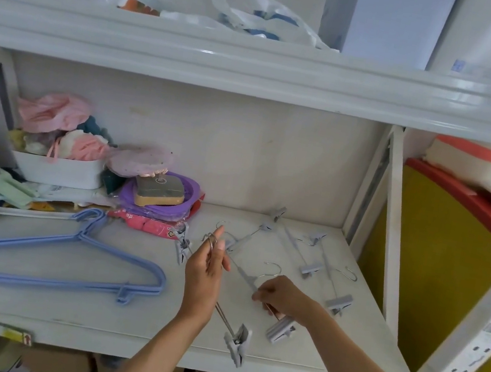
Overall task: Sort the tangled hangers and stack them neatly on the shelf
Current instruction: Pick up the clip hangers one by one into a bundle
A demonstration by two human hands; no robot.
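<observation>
Left hand [205, 272] pinches the metal hooks of a clip hanger [235, 339] above the shelf [85, 305] — right hand [282, 297] closed on another hanger's bar [246, 276], seemingly; blue hangers [59, 264] lie well left

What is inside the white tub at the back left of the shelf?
The white tub is heaped with crumpled soft items in pink, cream and yellow, piled above its rim. Whatever lies deeper is hidden by that pile.

The stacked hangers [60, 261] are pale blue; the clip hangers [313, 257] are grey. The shelf [52, 309] is white, the bowl [166, 201] purple.
</observation>
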